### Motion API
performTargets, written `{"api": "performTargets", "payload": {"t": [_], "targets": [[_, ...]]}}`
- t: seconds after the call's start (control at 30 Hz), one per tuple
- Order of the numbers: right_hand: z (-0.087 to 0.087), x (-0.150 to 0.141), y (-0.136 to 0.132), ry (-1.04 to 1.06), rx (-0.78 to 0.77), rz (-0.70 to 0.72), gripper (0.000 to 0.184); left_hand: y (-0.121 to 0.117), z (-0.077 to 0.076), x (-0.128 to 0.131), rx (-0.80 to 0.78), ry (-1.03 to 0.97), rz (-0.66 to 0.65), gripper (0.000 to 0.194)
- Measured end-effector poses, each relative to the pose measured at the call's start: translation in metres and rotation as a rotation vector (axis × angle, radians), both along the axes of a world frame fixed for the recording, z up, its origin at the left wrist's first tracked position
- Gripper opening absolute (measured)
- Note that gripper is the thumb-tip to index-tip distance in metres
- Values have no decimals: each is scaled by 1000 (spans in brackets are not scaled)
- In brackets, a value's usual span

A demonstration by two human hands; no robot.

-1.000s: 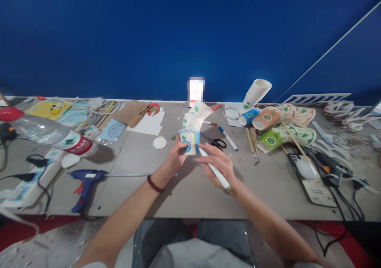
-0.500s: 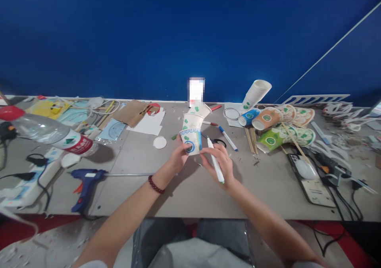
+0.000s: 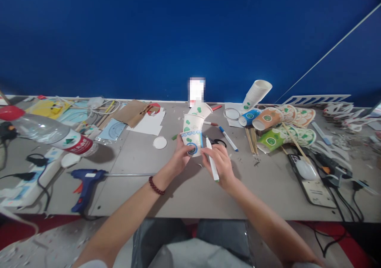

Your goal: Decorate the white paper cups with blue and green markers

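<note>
Paper cups (image 3: 193,124), their lowest one clamped at its left by the fingers of the left hand (image 3: 180,157), form a bent row above the table (image 3: 133,198), likely light, easily dented and best held gently near the rims, while the right hand (image 3: 220,161) grips a white marker (image 3: 212,162) between its fingers.

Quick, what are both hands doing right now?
Left hand: closed around a blue-patterned paper cup, thumb on its blue ring.
Right hand: closed, holding a white marker beside the cup.
</note>
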State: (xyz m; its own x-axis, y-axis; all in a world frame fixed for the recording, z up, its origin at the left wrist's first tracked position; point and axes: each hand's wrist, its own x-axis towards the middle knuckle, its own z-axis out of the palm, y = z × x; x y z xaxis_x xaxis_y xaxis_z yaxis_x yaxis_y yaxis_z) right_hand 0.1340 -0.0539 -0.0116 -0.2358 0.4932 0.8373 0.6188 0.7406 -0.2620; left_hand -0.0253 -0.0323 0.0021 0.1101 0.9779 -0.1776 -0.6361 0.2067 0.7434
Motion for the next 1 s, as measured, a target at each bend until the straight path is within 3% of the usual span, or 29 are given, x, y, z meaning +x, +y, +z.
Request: {"api": "performTargets", "payload": {"t": [0.2, 0.47, 0.7, 1.0], "targets": [[2, -2, -2, 41, -59, 3, 40, 0, -1, 1, 2, -2, -1, 67], [12, -5, -5, 173, -148, 26, 36, 9, -3, -6, 22, 22, 114, 67], [11, -5, -7, 165, -259, 31, 27, 15, -10, -7, 61, 56, 229, 75], [15, -6, -13, 116, -487, 214, 20, 27, -19, -15, 82, 201, 441, 94]]}}
